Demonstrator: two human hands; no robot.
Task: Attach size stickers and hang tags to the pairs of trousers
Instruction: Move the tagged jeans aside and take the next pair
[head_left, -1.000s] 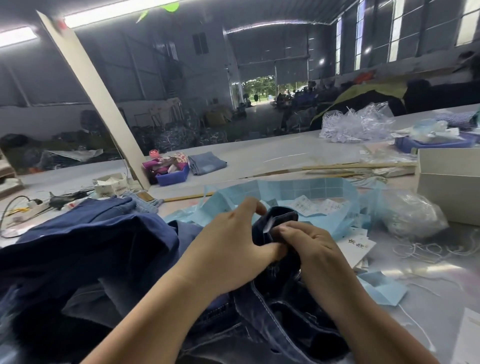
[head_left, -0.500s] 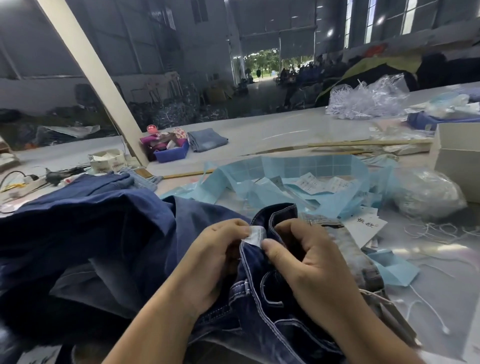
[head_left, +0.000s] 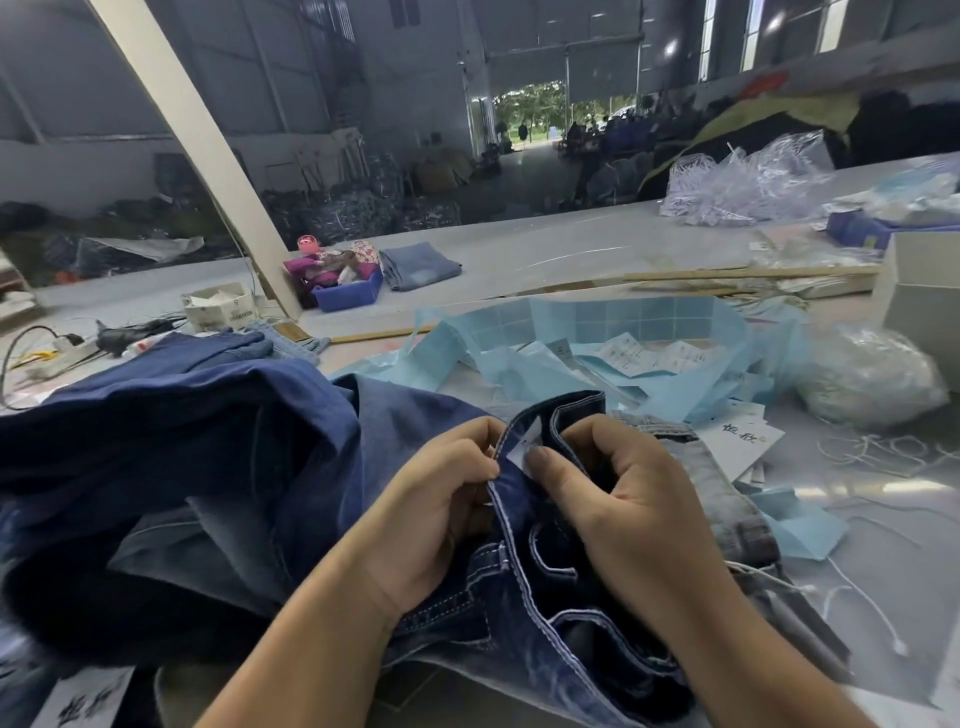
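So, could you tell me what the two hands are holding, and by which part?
Both grip the dark jeans at the waistband: left hand its stitched edge, right hand beside it, thumb on the white label.

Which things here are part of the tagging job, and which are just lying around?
In use: left hand and right hand grip the dark trousers, small white sticker between them; hang tags; sticker backing strips.
Lying about: blue bin, folded jeans, plastic bags.
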